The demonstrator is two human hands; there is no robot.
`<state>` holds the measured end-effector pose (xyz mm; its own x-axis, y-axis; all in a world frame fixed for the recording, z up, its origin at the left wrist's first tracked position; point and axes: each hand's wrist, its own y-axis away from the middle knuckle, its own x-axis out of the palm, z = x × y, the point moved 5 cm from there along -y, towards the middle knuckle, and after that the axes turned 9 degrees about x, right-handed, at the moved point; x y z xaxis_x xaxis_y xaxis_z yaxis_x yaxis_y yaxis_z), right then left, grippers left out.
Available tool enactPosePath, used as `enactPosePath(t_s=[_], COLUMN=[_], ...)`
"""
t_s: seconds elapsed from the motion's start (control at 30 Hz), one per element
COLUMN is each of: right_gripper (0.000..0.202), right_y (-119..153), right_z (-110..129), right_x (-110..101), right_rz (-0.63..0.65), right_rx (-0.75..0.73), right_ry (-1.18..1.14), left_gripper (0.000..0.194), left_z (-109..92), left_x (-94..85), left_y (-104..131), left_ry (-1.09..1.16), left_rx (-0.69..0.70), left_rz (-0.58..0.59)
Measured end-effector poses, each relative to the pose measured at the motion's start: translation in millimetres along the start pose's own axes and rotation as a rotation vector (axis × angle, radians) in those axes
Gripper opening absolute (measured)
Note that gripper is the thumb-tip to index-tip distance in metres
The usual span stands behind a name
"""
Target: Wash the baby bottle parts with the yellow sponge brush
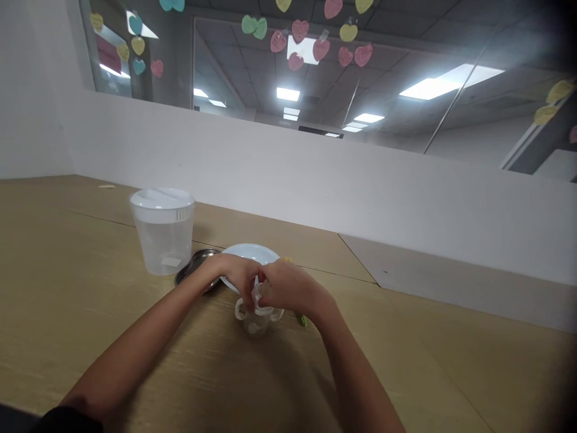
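A small clear two-handled sippy cup (256,325) stands upright on the wooden table in front of me, with a pale handle on each side. My left hand (241,278) has its fingers bent down and closed on the cup's top from the left. From the right, my right hand (286,285) is closed at the same top, thumb and fingers pinched together. Between the hands a translucent piece of the top shows; my fingers hide most of it. Just behind the hands lies a white plate (247,249), partly covered by them.
To the left stands a translucent lidded bucket (163,237). A dark metal dish (192,270) lies between it and the plate. Something green (302,319) shows beside my right wrist. The wooden table (81,288) meets a white wall (252,162) below a window with heart-shaped notes.
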<state>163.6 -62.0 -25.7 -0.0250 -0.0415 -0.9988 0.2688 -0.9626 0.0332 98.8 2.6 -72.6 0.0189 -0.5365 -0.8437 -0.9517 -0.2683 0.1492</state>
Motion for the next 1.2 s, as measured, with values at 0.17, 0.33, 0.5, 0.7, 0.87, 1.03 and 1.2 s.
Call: enactPosePath(t_s=[0.17,0.33,0.5,0.7,0.87,1.03,1.2], right_gripper=[0.027,0.032,0.031,0.030,0.029,0.031,0.042], right_y=[-3,-2,2,0,-2,-3,-2], right_z=[1,0,-4,-2,0,-2,-6], right_x=[3,2,-3,-3,1,2,-1], right_rz=[0.013,0.004,-0.004,-0.012,-0.027,-0.020,0.013], right_rx=[0.140,0.138,0.003,0.044,0.086,0.114,0.071], right_ry=[0.047,0.075,0.123,0.078,0.048,0.020,0.044], left_gripper=[0.050,0.052,0.041,0.044,0.049,0.046,0.057], left_z=[0,5,-3,-6,-3,-8,-8], left_x=[-2.3,-1.6,-0.6,-2.8,-4.5,-2.0,-8.2], left_y=[0,1,2,1,0,-1,10], left_ry=[-0.028,-0.032,-0.072,-0.113,-0.168,-0.161,-0.150], left_rx=[-0.011,-0.047,-0.038,-0.061,-0.078,-0.070,-0.099], left_rz=[-0.017,-0.012,-0.025,-0.035,-0.079,-0.071,-0.034])
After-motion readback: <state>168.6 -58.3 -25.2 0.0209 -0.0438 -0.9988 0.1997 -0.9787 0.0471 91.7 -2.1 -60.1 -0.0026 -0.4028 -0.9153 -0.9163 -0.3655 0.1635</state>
